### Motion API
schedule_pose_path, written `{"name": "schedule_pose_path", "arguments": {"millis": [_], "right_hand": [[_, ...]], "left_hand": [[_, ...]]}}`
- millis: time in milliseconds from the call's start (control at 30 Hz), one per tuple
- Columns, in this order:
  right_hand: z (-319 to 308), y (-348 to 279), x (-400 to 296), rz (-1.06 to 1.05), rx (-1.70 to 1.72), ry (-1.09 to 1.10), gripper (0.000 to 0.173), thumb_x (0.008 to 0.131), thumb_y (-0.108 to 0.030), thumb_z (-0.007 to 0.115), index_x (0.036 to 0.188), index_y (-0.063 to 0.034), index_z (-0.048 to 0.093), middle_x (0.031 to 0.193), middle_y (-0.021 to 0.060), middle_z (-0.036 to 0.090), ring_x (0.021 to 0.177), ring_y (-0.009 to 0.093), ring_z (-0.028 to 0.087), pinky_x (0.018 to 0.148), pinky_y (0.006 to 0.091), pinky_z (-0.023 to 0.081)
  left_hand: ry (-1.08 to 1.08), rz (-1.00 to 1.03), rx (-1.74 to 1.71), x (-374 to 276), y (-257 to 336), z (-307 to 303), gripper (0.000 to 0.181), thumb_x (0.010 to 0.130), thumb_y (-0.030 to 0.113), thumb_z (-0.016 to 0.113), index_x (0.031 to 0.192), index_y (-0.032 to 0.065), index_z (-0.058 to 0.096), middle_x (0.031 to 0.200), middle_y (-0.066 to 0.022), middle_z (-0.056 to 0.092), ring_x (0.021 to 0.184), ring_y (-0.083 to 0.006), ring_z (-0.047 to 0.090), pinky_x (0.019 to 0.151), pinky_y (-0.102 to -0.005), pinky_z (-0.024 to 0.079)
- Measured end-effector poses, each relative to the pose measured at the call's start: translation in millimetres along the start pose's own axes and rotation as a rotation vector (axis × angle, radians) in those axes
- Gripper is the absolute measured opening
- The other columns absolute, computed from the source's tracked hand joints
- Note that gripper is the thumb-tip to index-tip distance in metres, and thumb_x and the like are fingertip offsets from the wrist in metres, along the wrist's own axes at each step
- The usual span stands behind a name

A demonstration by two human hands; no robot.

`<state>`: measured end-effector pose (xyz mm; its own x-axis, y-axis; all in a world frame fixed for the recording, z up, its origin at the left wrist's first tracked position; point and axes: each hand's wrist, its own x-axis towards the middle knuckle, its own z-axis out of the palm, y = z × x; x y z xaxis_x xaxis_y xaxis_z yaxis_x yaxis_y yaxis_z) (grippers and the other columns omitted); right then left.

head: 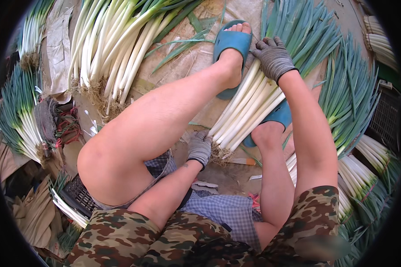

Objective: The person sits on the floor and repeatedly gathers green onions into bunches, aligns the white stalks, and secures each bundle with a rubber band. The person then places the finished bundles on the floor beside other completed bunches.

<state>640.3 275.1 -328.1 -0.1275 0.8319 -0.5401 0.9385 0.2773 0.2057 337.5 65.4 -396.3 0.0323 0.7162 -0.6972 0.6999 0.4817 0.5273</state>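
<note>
A bunch of Welsh onions lies slanted between my feet, its white stalks and roots towards me and its green leaves away. My left hand, in a grey knit glove, grips the bunch's left edge just above the roots; its fingertips are partly hidden by the stalks. Across the upper stalks, where white turns to green, lies my right hand in a matching glove, its fingers curled over the bunch. Blue slippers are on my feet; the left slipper is beside the leaves, the right slipper partly behind the stalks.
Loose Welsh onions are spread at the upper left. Further bunches stand at left and right. Beside my left knee are red ties and a grey cloth. A black plastic crate sits below them.
</note>
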Motion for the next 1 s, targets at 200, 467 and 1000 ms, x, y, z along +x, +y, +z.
{"name": "schedule_pose_path", "arguments": {"millis": [200,467,1000], "right_hand": [[21.8,-6.1,-32.4,0.110,0.172,0.358,0.048,0.080,-0.016,0.062,0.127,-0.0144,0.053,0.139,0.0092,0.048,0.133,0.028,0.040,0.114,0.0439,0.025],[79.7,-98.7,-127.2,0.639,0.914,0.279,0.036,0.082,-0.023,0.067,0.110,-0.0025,0.059,0.101,0.0204,0.066,0.094,0.037,0.063,0.085,0.0410,0.049],[85.5,-86.7,-140.4,0.618,0.787,0.377,0.030,0.081,-0.030,0.068,0.091,-0.0022,0.067,0.080,0.0191,0.066,0.074,0.035,0.062,0.070,0.0404,0.050]], "left_hand": [[0.060,0.043,0.223,0.7,2.7,10.4,0.030,0.086,0.017,0.060,0.113,0.0050,0.064,0.108,-0.0181,0.063,0.102,-0.0354,0.060,0.093,-0.0422,0.045],[0.133,0.024,0.124,2.5,2.3,20.1,0.030,0.084,0.009,0.054,0.112,0.0039,0.064,0.116,-0.0244,0.057,0.110,-0.0384,0.053,0.097,-0.0435,0.042],[-0.404,0.494,-0.352,-158.2,164.6,-152.6,0.024,0.082,0.009,0.061,0.105,0.0048,0.061,0.088,-0.0138,0.064,0.087,-0.0264,0.062,0.083,-0.0358,0.049]]}}
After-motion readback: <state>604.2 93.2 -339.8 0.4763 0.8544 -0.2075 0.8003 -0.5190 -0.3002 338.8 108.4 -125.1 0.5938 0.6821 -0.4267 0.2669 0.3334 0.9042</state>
